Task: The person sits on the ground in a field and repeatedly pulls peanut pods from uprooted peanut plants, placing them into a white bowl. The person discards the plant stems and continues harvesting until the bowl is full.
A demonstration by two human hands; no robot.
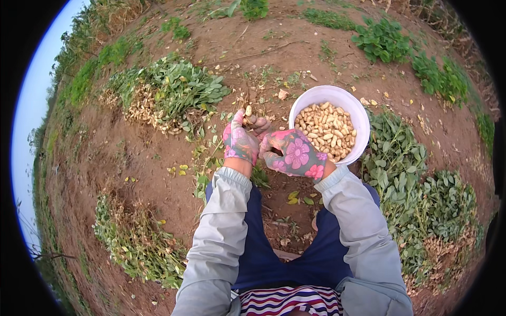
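My left hand (242, 140), in a flowered fingerless glove, is palm up and curled around peanut pods (248, 110) with thin roots above them. Leafy stems of a peanut plant (211, 160) show below and beside this hand; whether they join the pods is hidden. My right hand (294, 153), gloved alike, touches the left hand with its fingers curled inward. What lies inside its fingers cannot be seen. Just beyond the right hand stands a white plastic bucket (361, 118), partly filled with loose unshelled peanuts (327, 128).
Uprooted peanut plants with pods lie in heaps at the upper left (174, 87), lower left (138, 241) and right (419, 189). My knees flank bare brown soil (286, 221) with fallen leaves. Low green plants (381, 39) grow farther off.
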